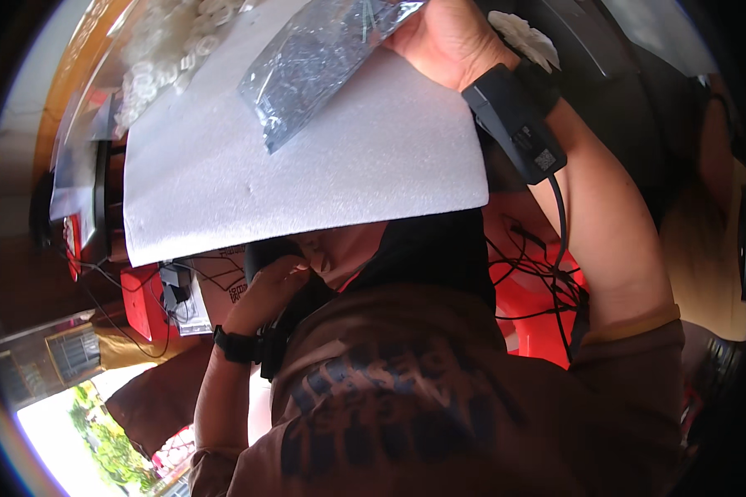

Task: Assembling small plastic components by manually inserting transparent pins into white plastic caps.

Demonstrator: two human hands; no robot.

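Head view: the right hand (pixel 443 37) is clamped on the top corner of a clear plastic bag (pixel 315 62), which lies slanting across the upper part of a white foam sheet (pixel 331 178). The bag is crinkly, glossy and packed with small dark parts. None of these lie loose on the sheet, so the work with the bag seems barely begun.

The sheet is flat, matte and finely pebbled. Below its lower edge, the left hand (pixel 265 294) curls against a dark rounded thing (pixel 265 248); I cannot tell whether it grips. Beyond the sheet's upper left corner lie white plastic rings (pixel 162 54).
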